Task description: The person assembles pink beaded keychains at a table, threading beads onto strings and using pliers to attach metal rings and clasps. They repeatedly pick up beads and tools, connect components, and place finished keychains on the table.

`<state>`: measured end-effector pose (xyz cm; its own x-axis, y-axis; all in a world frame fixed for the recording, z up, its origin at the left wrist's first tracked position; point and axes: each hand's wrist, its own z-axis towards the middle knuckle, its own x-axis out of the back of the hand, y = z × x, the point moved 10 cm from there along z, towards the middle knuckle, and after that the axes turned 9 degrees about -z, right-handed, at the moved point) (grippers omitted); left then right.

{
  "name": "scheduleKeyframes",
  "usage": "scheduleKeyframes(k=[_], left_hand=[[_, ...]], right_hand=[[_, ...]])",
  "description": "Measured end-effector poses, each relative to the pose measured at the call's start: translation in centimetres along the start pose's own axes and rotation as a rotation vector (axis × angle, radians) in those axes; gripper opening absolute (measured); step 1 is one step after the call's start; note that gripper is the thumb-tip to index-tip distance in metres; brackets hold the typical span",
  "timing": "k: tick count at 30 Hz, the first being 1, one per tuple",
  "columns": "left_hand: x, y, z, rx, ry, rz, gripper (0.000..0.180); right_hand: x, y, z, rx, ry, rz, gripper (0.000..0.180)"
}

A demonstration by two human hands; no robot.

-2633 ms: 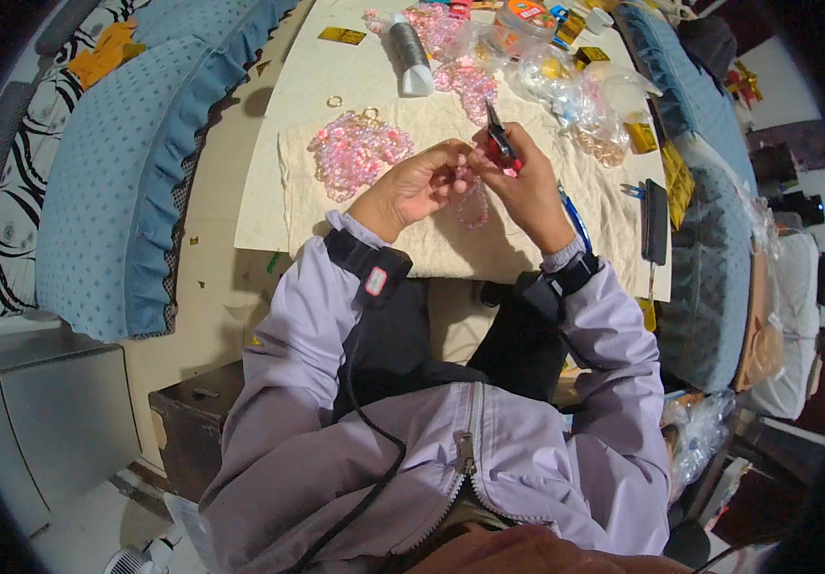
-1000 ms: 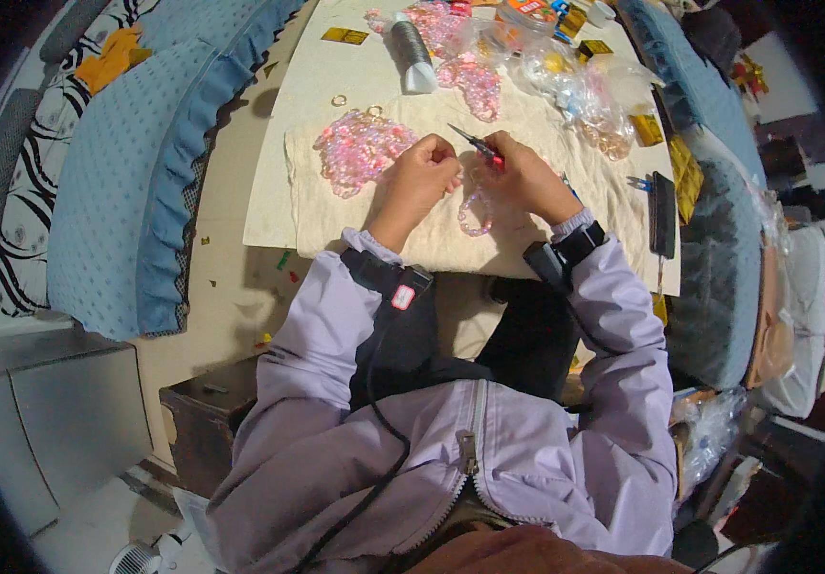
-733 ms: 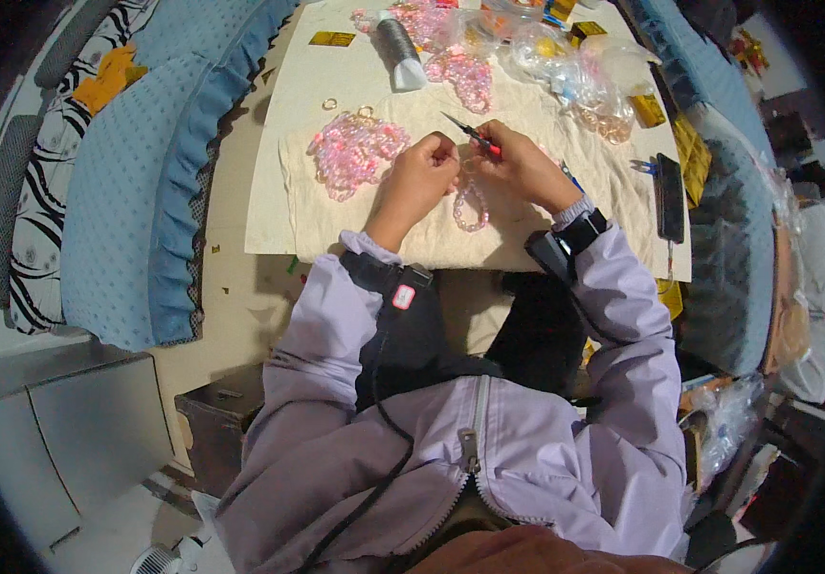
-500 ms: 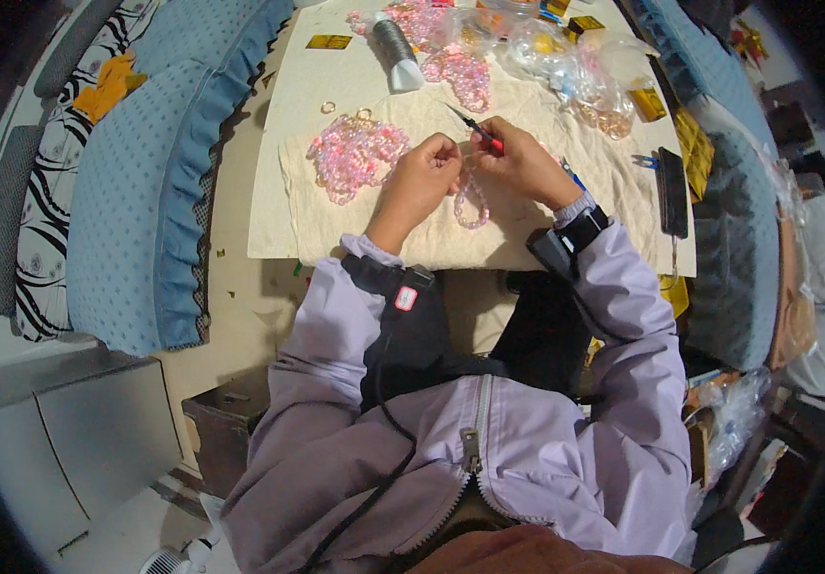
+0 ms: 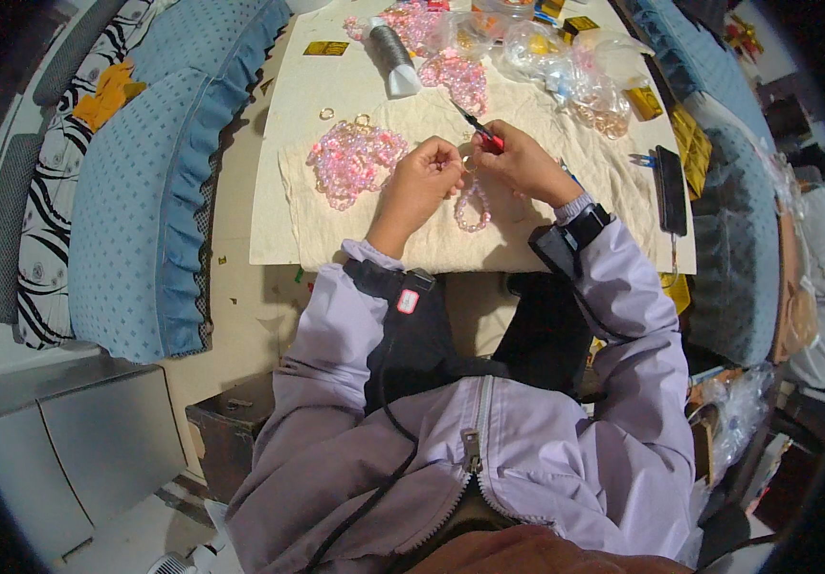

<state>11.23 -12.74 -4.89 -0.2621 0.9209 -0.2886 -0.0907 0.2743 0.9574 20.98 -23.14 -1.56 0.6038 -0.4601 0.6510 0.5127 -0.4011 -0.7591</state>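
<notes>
My left hand [image 5: 424, 182] is closed in a pinch at the gold ring [image 5: 470, 165] of a small pink bead loop [image 5: 473, 216]. The loop hangs from the ring between my two hands, above a cream cloth [image 5: 422, 230]. My right hand [image 5: 525, 165] is closed around a slim pointed tool [image 5: 492, 143] with red and black handles, its tip angled away from me. The right thumb and fingertip meet close to the ring; exactly what they pinch is hidden. Left of my hands lies a heap of pink bead strands [image 5: 355, 163], a gold ring [image 5: 326, 114] beside it.
A spool of grey thread [image 5: 392, 59] lies at the back of the white table [image 5: 283, 115]. More pink beads [image 5: 457, 81] and clear plastic bags [image 5: 551, 62] sit behind my hands. On the right are blue-tipped pliers [image 5: 643, 161] and a dark phone-like slab [image 5: 671, 191].
The gold ring now shows between my fingertips, with the bead loop hanging below it. The pointed tool has tilted slightly in my right hand; both hands stay in nearly the same place.
</notes>
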Motion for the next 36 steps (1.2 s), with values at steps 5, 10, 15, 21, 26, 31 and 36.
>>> scheduleKeyframes(k=[5, 10, 15, 21, 26, 31, 36], left_hand=[[0.2, 0.2, 0.0, -0.010, 0.030, 0.039, 0.003], [0.1, 0.7, 0.0, -0.062, 0.056, 0.028, 0.003], [0.0, 1.6, 0.1, -0.151, 0.073, -0.025, 0.003], [0.3, 1.7, -0.1, -0.126, 0.111, 0.032, 0.003], [0.1, 1.6, -0.2, -0.122, 0.086, 0.044, 0.003], [-0.5, 1.6, -0.1, -0.138, 0.046, 0.001, 0.003], [-0.2, 1.0, -0.2, -0.066, 0.033, -0.112, 0.006]], right_hand=[[0.2, -0.2, -0.2, -0.014, 0.028, -0.006, 0.026], [0.2, -0.2, -0.1, -0.035, 0.086, -0.029, 0.038], [-0.1, -0.4, -0.2, -0.021, 0.181, -0.080, 0.039], [-0.4, -0.8, -0.5, -0.005, 0.149, -0.014, 0.039], [-0.5, -0.3, -0.4, -0.126, 0.053, -0.008, 0.035], [-0.1, -0.5, -0.4, -0.088, 0.070, 0.023, 0.032], [-0.3, -0.7, 0.0, -0.072, 0.029, -0.025, 0.025]])
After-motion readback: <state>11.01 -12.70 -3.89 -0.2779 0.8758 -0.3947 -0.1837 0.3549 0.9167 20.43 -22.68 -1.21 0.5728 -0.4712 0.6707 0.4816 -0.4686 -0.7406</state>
